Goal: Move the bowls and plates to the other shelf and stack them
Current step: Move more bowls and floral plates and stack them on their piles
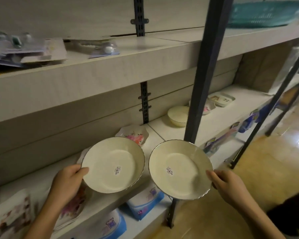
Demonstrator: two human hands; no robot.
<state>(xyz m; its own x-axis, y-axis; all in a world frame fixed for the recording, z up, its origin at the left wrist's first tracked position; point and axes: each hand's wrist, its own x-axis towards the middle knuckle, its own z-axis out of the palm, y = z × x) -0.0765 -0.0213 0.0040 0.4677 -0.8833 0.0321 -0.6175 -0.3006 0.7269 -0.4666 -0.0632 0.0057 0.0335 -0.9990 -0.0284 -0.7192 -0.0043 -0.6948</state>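
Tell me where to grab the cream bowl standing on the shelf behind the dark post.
Pinch the rim of the cream bowl on its left front, thumb inside, coming from above and left. It stands upright, mouth open, and the dark post covers its right side.

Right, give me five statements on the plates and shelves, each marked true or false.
1. The left hand grips the left plate, and the right hand grips the right plate. True.
2. The two plates are stacked. False: they are held side by side.
3. Each plate bears a sticker. True.
4. The teal basket sits on the floor. False: it sits on the top shelf.
5. A cream bowl stands on the middle shelf. True.
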